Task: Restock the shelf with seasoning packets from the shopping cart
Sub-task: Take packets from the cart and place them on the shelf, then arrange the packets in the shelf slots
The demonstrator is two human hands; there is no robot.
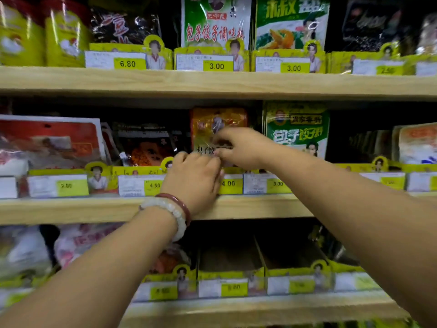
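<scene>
Two hands: both work at one orange seasoning packet (pixel 218 124) on the middle shelf (pixel 71 209).
Left hand (pixel 195 178): wearing two bracelets (pixel 172 209); it covers the packet's lower left edge, but whether its grip is clamped there I cannot tell, since the fingers are hidden behind the knuckles.
Right hand (pixel 241 147): fingertips and thumb are pinched together on the packet's front, the grip closed on the foil.
Packet position: upright in its yellow tray slot, directly under both grips, with the green packet (pixel 298 129) just to the right of the right hand and the dark packet (pixel 146 147) just to the left of the left hand.
Progress: this packet looks nearly seated; only a final straightening seems left for it.
Remaining: below the hands, the lower shelf (pixel 260 306) shows tray slots (pixel 227 256) with little or nothing in them, so more restocking is likely.
Cart: out of view, so remaining stock cannot be judged.
</scene>
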